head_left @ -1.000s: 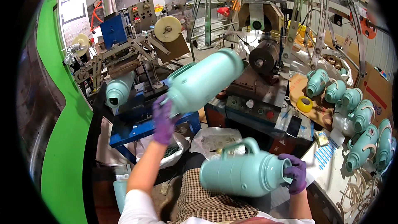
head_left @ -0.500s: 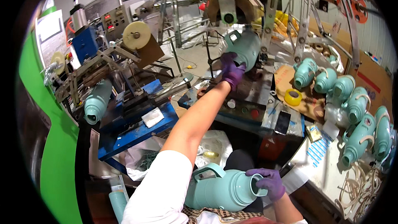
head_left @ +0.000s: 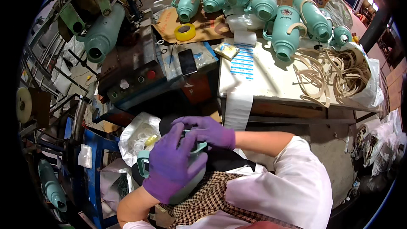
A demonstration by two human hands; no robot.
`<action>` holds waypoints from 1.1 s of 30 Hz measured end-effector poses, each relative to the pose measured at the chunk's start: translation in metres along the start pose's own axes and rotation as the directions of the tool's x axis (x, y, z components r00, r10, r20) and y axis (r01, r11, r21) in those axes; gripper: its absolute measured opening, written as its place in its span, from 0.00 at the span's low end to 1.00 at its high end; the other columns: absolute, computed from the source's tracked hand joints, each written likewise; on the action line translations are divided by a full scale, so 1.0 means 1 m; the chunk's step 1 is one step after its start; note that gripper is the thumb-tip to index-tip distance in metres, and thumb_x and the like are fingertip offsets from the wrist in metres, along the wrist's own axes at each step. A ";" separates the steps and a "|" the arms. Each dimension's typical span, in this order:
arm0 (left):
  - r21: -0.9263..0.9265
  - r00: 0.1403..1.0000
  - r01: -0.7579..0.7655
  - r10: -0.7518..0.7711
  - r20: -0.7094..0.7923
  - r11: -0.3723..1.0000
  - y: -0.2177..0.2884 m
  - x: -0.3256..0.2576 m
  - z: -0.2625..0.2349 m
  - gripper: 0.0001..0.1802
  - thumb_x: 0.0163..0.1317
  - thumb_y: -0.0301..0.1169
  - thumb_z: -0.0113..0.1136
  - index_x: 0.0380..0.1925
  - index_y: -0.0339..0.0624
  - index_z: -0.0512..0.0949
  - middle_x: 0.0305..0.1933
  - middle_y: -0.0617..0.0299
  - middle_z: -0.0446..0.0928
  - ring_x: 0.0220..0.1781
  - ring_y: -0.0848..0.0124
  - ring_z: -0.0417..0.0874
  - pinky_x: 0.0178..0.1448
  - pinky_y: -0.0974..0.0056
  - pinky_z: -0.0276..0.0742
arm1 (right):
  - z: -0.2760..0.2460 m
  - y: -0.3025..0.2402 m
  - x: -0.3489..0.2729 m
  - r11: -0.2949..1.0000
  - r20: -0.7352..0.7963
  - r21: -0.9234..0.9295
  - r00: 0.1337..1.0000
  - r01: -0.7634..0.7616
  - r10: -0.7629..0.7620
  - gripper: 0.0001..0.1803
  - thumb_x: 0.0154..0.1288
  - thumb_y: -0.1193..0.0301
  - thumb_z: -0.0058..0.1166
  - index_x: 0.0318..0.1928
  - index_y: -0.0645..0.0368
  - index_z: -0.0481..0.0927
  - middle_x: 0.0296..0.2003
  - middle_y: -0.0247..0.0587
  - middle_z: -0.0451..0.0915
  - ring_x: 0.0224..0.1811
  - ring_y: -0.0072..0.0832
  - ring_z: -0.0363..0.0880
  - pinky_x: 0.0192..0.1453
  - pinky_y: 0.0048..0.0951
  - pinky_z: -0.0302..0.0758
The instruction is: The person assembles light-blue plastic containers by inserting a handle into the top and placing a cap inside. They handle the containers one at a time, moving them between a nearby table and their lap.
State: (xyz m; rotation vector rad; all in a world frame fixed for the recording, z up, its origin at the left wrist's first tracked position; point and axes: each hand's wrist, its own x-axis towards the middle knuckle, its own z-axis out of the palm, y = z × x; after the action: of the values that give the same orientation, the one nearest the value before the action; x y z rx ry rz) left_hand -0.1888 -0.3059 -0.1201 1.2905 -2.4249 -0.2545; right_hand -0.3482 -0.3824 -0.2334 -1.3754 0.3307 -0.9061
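Lower centre of the frame: your left hand, in a purple glove, lies spread over the teal flask body resting on your lap, fingers curled around its side. Your right hand, also gloved, comes in from the right and closes its fingers on the flask's upper end just above the left hand. Upper right: a white table carrying a row of finished teal flasks and a heap of cream straps. Upper left: another teal flask seated in a machine. Upper centre: a yellow tape roll.
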 end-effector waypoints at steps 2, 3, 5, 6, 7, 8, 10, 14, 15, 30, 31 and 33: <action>-0.071 0.995 0.050 -0.056 -0.080 0.996 -0.018 -0.007 0.000 0.19 0.52 0.40 0.73 0.33 0.36 0.78 0.61 0.43 0.76 0.50 0.46 0.83 0.48 0.54 0.80 | -0.024 -0.011 -0.021 0.973 -0.058 -0.102 0.978 -0.207 0.202 0.27 0.71 0.65 0.57 0.68 0.57 0.72 0.47 0.37 0.83 0.44 0.22 0.82 0.51 0.26 0.79; -0.084 0.993 0.041 -0.051 -0.111 0.996 -0.027 -0.013 -0.007 0.18 0.52 0.38 0.72 0.32 0.35 0.78 0.62 0.43 0.77 0.51 0.49 0.83 0.52 0.55 0.80 | -0.044 -0.022 -0.039 0.952 -0.061 -0.141 0.962 -0.271 0.265 0.27 0.72 0.62 0.59 0.68 0.56 0.72 0.48 0.39 0.83 0.45 0.23 0.83 0.53 0.28 0.79; -0.076 0.971 0.043 -0.059 -0.234 0.996 -0.046 -0.027 -0.027 0.16 0.51 0.36 0.70 0.32 0.34 0.79 0.62 0.46 0.77 0.54 0.54 0.83 0.56 0.57 0.78 | -0.093 -0.044 -0.085 0.576 -0.366 -0.769 0.930 -0.278 -0.041 0.23 0.68 0.67 0.62 0.63 0.56 0.77 0.49 0.42 0.83 0.49 0.26 0.83 0.55 0.29 0.79; -0.211 0.950 0.136 -0.188 -0.251 0.968 -0.053 -0.038 -0.042 0.16 0.49 0.36 0.71 0.30 0.35 0.78 0.61 0.46 0.78 0.53 0.57 0.83 0.57 0.58 0.78 | -0.116 -0.047 -0.107 0.567 -0.543 -0.755 0.799 -0.330 -0.258 0.23 0.66 0.72 0.62 0.61 0.55 0.78 0.49 0.44 0.82 0.47 0.31 0.83 0.54 0.29 0.78; -0.344 0.915 0.201 -0.301 -0.269 0.917 -0.061 -0.049 -0.058 0.16 0.48 0.36 0.71 0.28 0.35 0.77 0.59 0.47 0.79 0.53 0.60 0.83 0.59 0.59 0.78 | -0.148 -0.062 -0.142 0.341 -0.489 -0.865 0.769 -0.368 -0.412 0.23 0.62 0.77 0.61 0.59 0.54 0.79 0.48 0.45 0.82 0.47 0.35 0.83 0.53 0.31 0.80; -0.451 0.895 0.197 -0.347 -0.279 0.871 -0.072 -0.056 -0.074 0.17 0.48 0.37 0.71 0.29 0.35 0.78 0.59 0.48 0.79 0.53 0.62 0.83 0.59 0.60 0.77 | -0.177 -0.074 -0.179 0.099 -0.391 -0.910 0.758 -0.402 -0.522 0.24 0.59 0.81 0.59 0.57 0.54 0.80 0.46 0.46 0.82 0.48 0.40 0.83 0.52 0.36 0.80; -0.642 0.848 0.167 -0.441 -0.294 0.749 -0.097 -0.071 -0.096 0.20 0.49 0.40 0.70 0.34 0.34 0.80 0.59 0.49 0.79 0.52 0.65 0.83 0.59 0.61 0.77 | -0.228 -0.097 -0.254 -0.257 -0.358 -0.796 0.769 -0.548 -0.530 0.23 0.57 0.84 0.55 0.55 0.56 0.80 0.46 0.51 0.81 0.48 0.50 0.81 0.53 0.42 0.78; -0.936 0.875 -0.008 -0.451 -0.177 0.353 -0.145 -0.097 -0.083 0.49 0.53 0.55 0.73 0.65 0.29 0.70 0.57 0.50 0.80 0.52 0.65 0.83 0.62 0.59 0.78 | -0.285 -0.104 -0.365 0.643 -0.880 -0.291 -0.066 -0.708 -0.471 0.14 0.69 0.64 0.57 0.50 0.55 0.80 0.34 0.42 0.83 0.36 0.36 0.84 0.37 0.38 0.80; -0.979 0.901 -0.081 -0.407 -0.152 0.185 -0.156 -0.100 -0.065 0.52 0.53 0.57 0.73 0.67 0.29 0.67 0.57 0.49 0.80 0.54 0.64 0.83 0.63 0.58 0.78 | -0.293 -0.094 -0.378 0.887 -0.966 0.029 -0.241 -0.461 -0.094 0.14 0.69 0.58 0.58 0.46 0.53 0.80 0.30 0.39 0.81 0.32 0.33 0.82 0.33 0.37 0.78; -0.734 0.637 0.415 -0.748 -0.188 0.538 -0.238 -0.157 0.006 0.20 0.75 0.40 0.51 0.50 0.34 0.81 0.48 0.58 0.81 0.48 0.70 0.80 0.57 0.65 0.74 | -0.423 -0.093 -0.217 0.831 -0.670 -0.526 -0.514 -0.180 -0.536 0.16 0.70 0.64 0.63 0.48 0.64 0.78 0.42 0.43 0.85 0.43 0.30 0.82 0.49 0.33 0.78; -0.770 0.616 0.408 -0.770 -0.165 0.491 -0.241 -0.164 0.011 0.20 0.75 0.40 0.51 0.50 0.34 0.80 0.48 0.58 0.81 0.47 0.70 0.80 0.57 0.65 0.74 | -0.430 -0.096 -0.203 0.826 -0.703 -0.560 -0.492 -0.061 -0.513 0.13 0.70 0.68 0.61 0.47 0.65 0.78 0.43 0.44 0.85 0.45 0.30 0.83 0.48 0.32 0.78; -0.774 0.609 0.366 -0.762 -0.220 0.516 -0.246 -0.178 0.018 0.19 0.74 0.40 0.51 0.50 0.35 0.81 0.47 0.58 0.81 0.47 0.70 0.80 0.57 0.64 0.75 | -0.440 -0.106 -0.189 0.911 -0.776 -0.408 -0.504 -0.060 -0.380 0.12 0.72 0.68 0.51 0.51 0.59 0.78 0.49 0.41 0.84 0.50 0.31 0.83 0.50 0.34 0.76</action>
State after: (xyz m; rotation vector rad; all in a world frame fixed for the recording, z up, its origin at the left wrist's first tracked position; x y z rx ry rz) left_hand 0.0806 -0.2976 -0.2612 1.5089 -1.1190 -0.7544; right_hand -0.8077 -0.5468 -0.2838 -0.1896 1.7924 -2.4482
